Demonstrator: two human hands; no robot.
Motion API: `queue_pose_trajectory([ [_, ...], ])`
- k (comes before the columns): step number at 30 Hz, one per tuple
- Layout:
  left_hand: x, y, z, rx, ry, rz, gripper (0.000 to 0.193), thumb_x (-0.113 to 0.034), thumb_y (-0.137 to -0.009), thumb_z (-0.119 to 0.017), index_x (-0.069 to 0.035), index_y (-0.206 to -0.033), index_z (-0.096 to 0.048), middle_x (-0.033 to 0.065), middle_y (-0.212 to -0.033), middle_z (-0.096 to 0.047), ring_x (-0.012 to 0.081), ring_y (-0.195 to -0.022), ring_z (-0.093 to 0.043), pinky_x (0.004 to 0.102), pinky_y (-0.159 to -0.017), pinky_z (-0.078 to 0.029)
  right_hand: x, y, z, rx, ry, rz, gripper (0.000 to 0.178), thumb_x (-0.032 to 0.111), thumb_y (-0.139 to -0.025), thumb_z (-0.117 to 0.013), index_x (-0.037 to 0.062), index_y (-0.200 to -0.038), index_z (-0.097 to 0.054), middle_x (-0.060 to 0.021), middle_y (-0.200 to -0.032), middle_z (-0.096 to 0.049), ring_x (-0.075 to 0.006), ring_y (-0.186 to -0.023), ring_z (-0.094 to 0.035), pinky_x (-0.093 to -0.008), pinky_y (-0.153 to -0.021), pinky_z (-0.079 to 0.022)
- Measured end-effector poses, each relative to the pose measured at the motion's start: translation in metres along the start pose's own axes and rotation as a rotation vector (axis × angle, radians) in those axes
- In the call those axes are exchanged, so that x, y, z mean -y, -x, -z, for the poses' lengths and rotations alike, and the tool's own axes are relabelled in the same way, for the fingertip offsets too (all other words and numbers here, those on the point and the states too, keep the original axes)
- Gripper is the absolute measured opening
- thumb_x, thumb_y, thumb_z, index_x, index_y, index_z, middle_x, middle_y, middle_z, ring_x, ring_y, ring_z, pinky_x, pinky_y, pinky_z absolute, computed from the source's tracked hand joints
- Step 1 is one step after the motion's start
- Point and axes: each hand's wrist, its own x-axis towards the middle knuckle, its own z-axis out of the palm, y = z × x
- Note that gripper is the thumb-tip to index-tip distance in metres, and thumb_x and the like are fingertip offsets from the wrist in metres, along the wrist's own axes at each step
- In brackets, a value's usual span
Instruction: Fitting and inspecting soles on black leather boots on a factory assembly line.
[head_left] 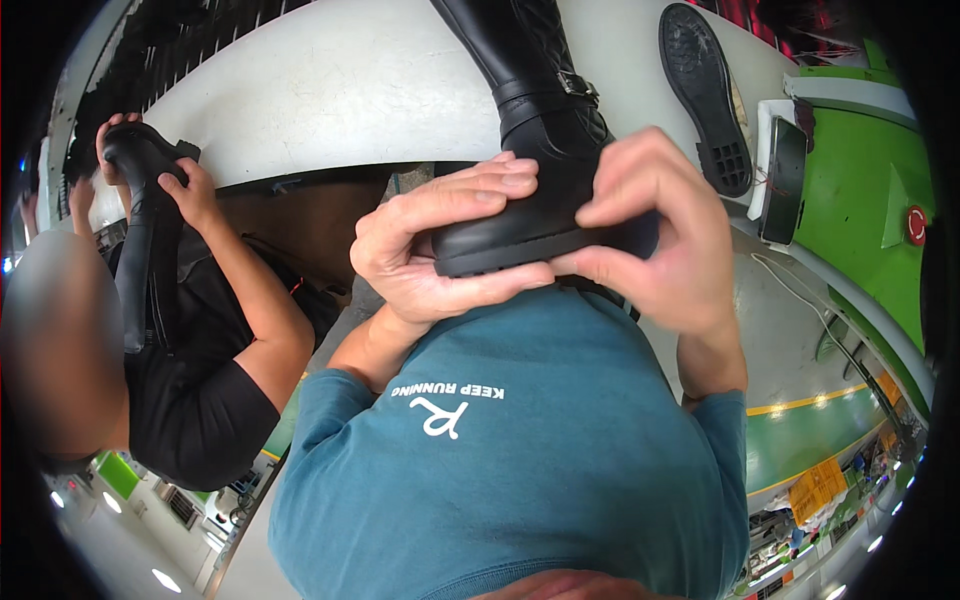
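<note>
A tall black leather boot (515,225) is held close in front of my chest, its toe to the left and its quilted, buckled shaft (545,85) stretching away over the white table. My left hand (405,240) wraps the toe, fingers on top of the upper and thumb under the dark sole edge (500,262). Around the other end of the foot, my right hand (665,240) is closed, thumb and bent fingers pinching near the seam between upper and sole. The heel is mostly hidden behind that hand.
A loose black shoe sole (700,90) lies tread up on the white table (330,90). Next to it, a dark phone-like device (783,180) rests by a green machine (865,160) with a red button (916,225). On the left, a co-worker (215,410) holds another black boot (150,190).
</note>
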Motion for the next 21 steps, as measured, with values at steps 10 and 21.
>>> queue_pose_trajectory([
  [10,0.002,-0.011,0.002,-0.003,-0.019,0.085,0.068,-0.007,-0.074,-0.107,0.007,-0.124,-0.064,0.0284,-0.116,-0.082,0.0378,-0.117,-0.081,0.0539,-0.110,-0.064,-0.004,-0.029,0.015,0.272,-0.134,-0.396,0.068,0.026,-0.063,-0.109,0.0092,-0.118,-0.072,0.0017,-0.097,-0.058,-0.0119,-0.086,-0.052,-0.0302,-0.075,-0.045],
  [21,0.016,-0.085,-0.060,0.087,-0.095,0.003,0.120,-0.026,-0.069,-0.111,0.001,-0.159,-0.037,0.0238,-0.164,-0.057,0.0353,-0.152,-0.058,0.0509,-0.125,-0.051,0.004,-0.014,0.053,-0.053,0.375,-0.037,0.060,0.018,-0.077,-0.100,0.0038,-0.131,-0.078,-0.0070,-0.131,-0.076,-0.0244,-0.114,-0.070,-0.0335,-0.084,-0.059],
])
